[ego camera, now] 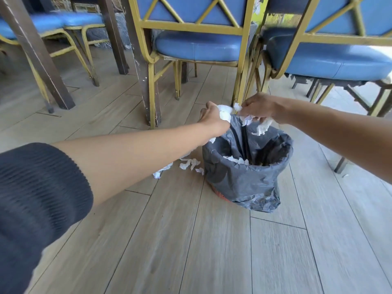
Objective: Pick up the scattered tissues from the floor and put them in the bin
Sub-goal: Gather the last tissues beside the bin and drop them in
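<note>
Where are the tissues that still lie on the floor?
In the head view, the loose tissues lie on the wooden floor just left of the bin, partly hidden under the left forearm.

Floor (212, 240) is pale wood-look planks laid on a diagonal, filling the whole lower half. Up top, gold-framed chairs (197, 45) with blue padded seats run across the frame, lattice backs and all. Dark brown table legs (36, 54) with chipped paint stand upper left and center. Daylight looks pretty bright at the far right edge.
</note>
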